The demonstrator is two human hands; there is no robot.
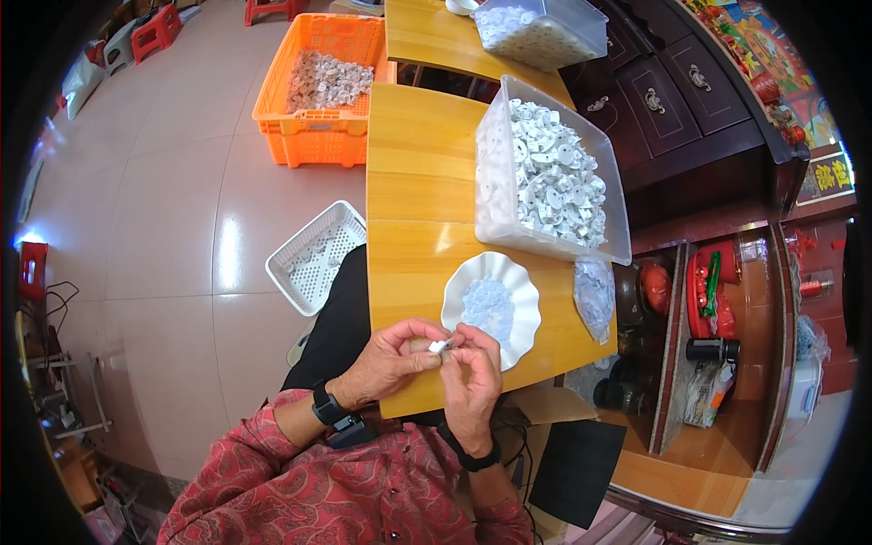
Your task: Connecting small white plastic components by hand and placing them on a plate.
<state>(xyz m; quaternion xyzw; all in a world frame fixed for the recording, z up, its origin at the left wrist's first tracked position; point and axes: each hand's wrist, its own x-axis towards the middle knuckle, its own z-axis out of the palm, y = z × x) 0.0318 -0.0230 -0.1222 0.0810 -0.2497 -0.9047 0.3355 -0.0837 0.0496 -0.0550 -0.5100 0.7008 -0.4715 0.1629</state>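
Over the table's near edge, my left hand (392,361) pinches a small white plastic part (439,346) between thumb and fingertips. My right hand (472,371) meets it from the other side, its fingers closed at the part; whatever they hold is too small to make out. Just beyond my hands stands a white dish with a wavy rim (525,300), holding a heap of tiny pale bluish pieces (488,307). Farther off on the table, a clear plastic bin (490,195) is piled with white plastic parts (559,177).
A clear bag (594,300) lies right of the dish on the wooden table (418,182). Beyond is a second clear bin (545,41). On the floor to the left are a white basket (313,259) and an orange crate (309,136) containing parts. Dark drawers (668,100) stand at right.
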